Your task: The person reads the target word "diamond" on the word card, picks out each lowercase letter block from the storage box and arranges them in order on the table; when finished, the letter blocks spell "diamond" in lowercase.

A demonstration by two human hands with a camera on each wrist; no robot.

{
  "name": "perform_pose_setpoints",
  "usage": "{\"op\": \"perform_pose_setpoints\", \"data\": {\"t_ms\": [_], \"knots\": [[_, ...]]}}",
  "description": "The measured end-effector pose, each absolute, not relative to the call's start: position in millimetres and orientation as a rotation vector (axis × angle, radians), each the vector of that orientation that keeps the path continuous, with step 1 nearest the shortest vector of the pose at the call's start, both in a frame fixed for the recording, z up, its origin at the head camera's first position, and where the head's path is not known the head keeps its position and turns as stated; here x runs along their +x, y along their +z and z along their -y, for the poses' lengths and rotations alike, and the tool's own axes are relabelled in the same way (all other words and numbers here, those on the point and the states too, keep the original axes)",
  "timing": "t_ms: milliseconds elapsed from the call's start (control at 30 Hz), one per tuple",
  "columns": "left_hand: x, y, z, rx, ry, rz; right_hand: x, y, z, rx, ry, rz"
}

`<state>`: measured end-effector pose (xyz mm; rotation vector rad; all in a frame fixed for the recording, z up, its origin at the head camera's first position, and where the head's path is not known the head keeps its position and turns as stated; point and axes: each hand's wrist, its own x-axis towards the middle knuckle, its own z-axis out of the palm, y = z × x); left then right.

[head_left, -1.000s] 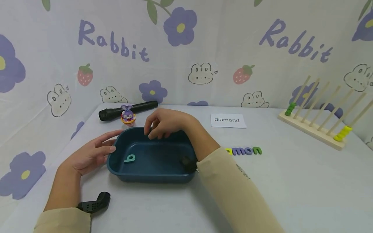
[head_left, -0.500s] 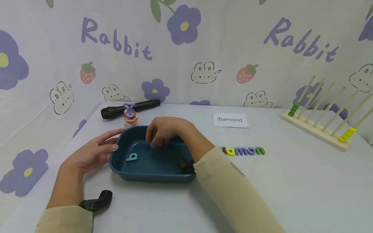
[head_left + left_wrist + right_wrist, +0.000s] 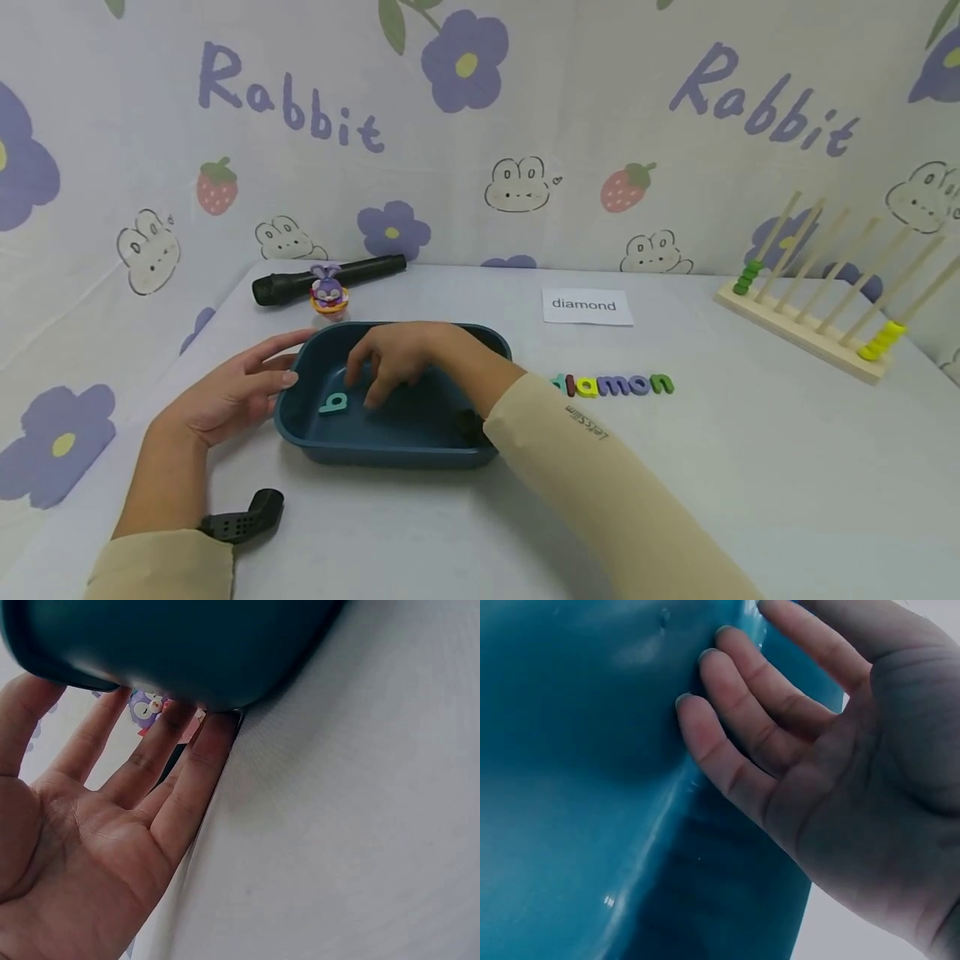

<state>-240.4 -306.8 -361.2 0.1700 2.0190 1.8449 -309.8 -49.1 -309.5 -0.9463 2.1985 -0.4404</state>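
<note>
In the head view a dark blue plastic bin (image 3: 390,457) stands on the table with a teal letter b (image 3: 329,410) lying at its left end. My left hand (image 3: 234,390) rests against the bin's left side, its fingers spread. The left wrist view has those fingertips at the outer wall, the thumb up by the rim. Inside the bin hangs my right hand (image 3: 402,354), holding nothing, its thumb and forefinger apart to the right of the teal letter. Its fingers (image 3: 731,686) are loosely bent in the right wrist view.
Right of the bin, colourful letters (image 3: 611,386) lie in a row, the left end partly behind the right sleeve. A "diamond" card (image 3: 588,308) lies beyond. Behind the bin are a black microphone (image 3: 363,271) and a purple rabbit figure (image 3: 327,292). A wooden bead rack (image 3: 806,333) stands far right.
My right hand has moved from the bin's back edge down and left into the bin, closer to the teal letter. More of the letter row shows. My left hand has stayed at the bin's side.
</note>
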Motion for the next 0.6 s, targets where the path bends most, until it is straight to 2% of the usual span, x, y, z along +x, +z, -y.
{"op": "perform_pose_setpoints", "data": {"t_ms": [600], "knots": [[-242.3,-364.8,310.9,0.222,1.874,-1.967,-300.4,-315.7,59.3,-1.088,-0.351,-2.229]]}}
